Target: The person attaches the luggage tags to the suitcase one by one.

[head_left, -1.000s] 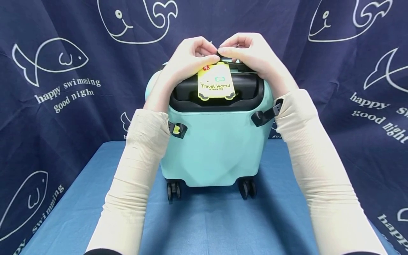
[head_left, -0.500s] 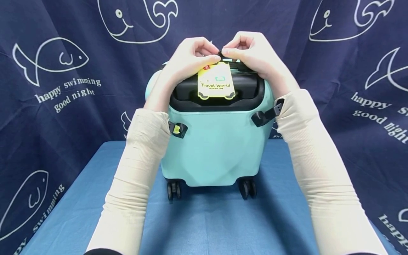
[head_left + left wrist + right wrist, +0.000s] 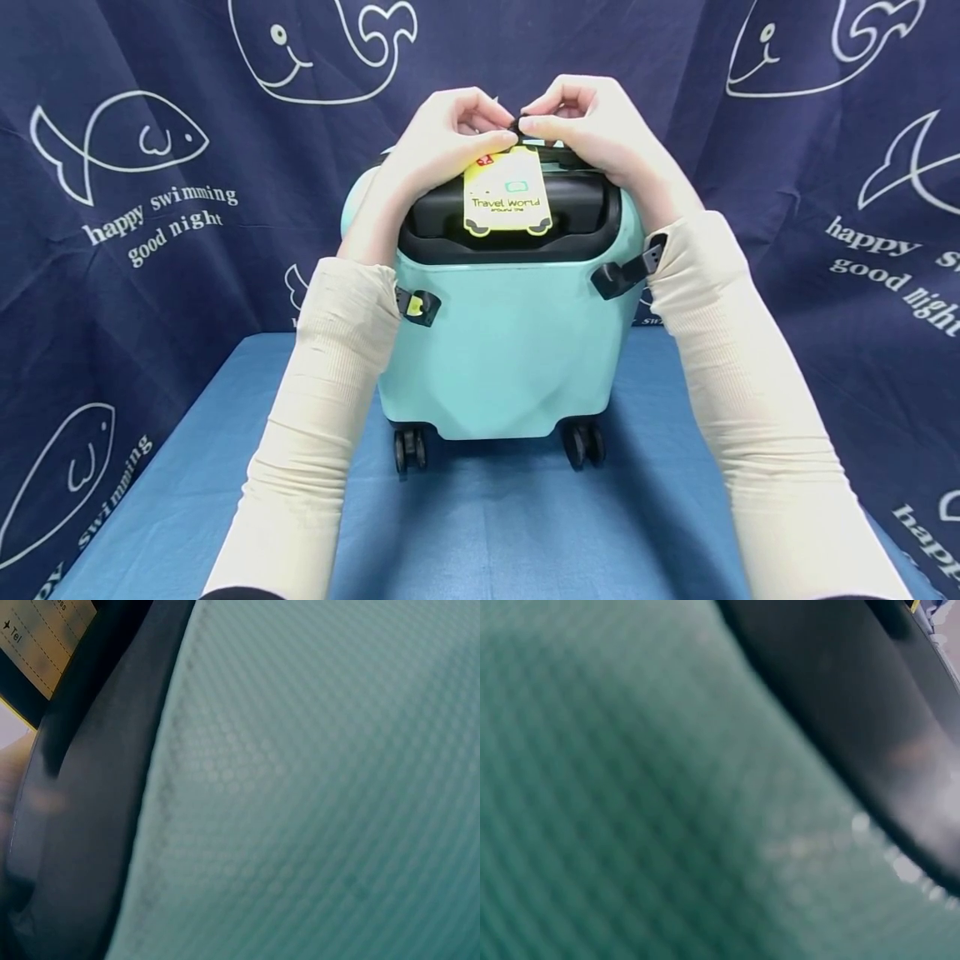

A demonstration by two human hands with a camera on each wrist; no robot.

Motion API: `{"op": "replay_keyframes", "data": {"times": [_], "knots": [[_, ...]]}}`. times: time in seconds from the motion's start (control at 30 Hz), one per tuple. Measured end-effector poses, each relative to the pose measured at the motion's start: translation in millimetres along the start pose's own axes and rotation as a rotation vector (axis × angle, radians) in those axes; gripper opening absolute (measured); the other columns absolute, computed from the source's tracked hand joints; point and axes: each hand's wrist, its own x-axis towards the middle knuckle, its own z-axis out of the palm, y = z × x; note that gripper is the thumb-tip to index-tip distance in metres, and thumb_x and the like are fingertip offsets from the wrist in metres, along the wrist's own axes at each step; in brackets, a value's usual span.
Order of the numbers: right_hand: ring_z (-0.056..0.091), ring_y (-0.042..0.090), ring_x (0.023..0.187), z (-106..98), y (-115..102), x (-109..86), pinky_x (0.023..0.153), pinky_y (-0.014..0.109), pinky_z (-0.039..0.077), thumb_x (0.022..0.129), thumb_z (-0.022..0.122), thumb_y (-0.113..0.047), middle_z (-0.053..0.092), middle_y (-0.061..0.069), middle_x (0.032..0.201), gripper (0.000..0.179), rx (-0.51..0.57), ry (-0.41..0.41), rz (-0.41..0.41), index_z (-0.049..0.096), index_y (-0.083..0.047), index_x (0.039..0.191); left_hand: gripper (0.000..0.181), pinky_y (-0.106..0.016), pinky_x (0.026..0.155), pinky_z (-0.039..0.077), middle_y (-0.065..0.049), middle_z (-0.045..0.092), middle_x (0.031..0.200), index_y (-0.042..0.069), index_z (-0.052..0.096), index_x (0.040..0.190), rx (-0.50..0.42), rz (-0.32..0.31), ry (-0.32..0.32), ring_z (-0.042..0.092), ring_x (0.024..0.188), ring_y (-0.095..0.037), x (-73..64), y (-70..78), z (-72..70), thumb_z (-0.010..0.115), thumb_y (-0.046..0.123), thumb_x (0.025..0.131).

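A mint-green suitcase (image 3: 502, 350) stands upright on its wheels in the head view. Over its black top handle recess hangs a yellow luggage tag (image 3: 507, 208) printed "Travel World". Just above the tag, my left hand (image 3: 453, 137) pinches its short black strap (image 3: 517, 127) between thumb and fingers. From the other side, my right hand (image 3: 600, 125) pinches the same strap, fingertips close to the left ones. In the left wrist view, the lined side of the luggage tag (image 3: 45, 637) shows the word "Tel". Strap details are mostly hidden by the fingertips.
A blue cloth (image 3: 480, 525) covers the table under the suitcase. Behind and at both sides hangs a navy curtain (image 3: 150, 292) with white fish and lettering. Black wrist camera mounts (image 3: 618, 277) stick out from the cream sleeves, close before the suitcase front.
The right fingertips have shifted slightly right and up along the strap since a second ago. The left hand and suitcase have stayed nearly still.
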Motion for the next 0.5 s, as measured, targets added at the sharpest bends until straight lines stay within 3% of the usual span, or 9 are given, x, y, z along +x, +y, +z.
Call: {"op": "replay_keyframes", "data": {"times": [0.3, 0.5], "knots": [[0.059, 0.004, 0.060, 0.8, 0.9, 1.1, 0.056, 0.017, 0.042, 0.080, 0.072, -0.007, 0.068, -0.007, 0.068, 0.007, 0.030, 0.022, -0.003, 0.071, -0.004, 0.087, 0.026, -0.018, 0.075, 0.043, -0.001, 0.065, 0.091, 0.009, 0.066, 0.107, 0.020, -0.005, -0.005, 0.058, 0.078, -0.012, -0.6, 0.3, 0.4, 0.067, 0.025, 0.086], [0.059, 0.005, 0.062, 0.6, 1.2, 0.8, 0.059, 0.018, 0.042, 0.081, 0.070, -0.004, 0.068, -0.006, 0.068, 0.004, 0.067, 0.009, -0.013, 0.070, -0.007, 0.079, 0.024, -0.019, 0.075, 0.042, -0.001, 0.067, 0.091, 0.009, 0.066, 0.104, 0.014, 0.020, -0.010, 0.059, 0.078, -0.011, -0.4, -0.1, -0.4, 0.067, 0.024, 0.085]]}}
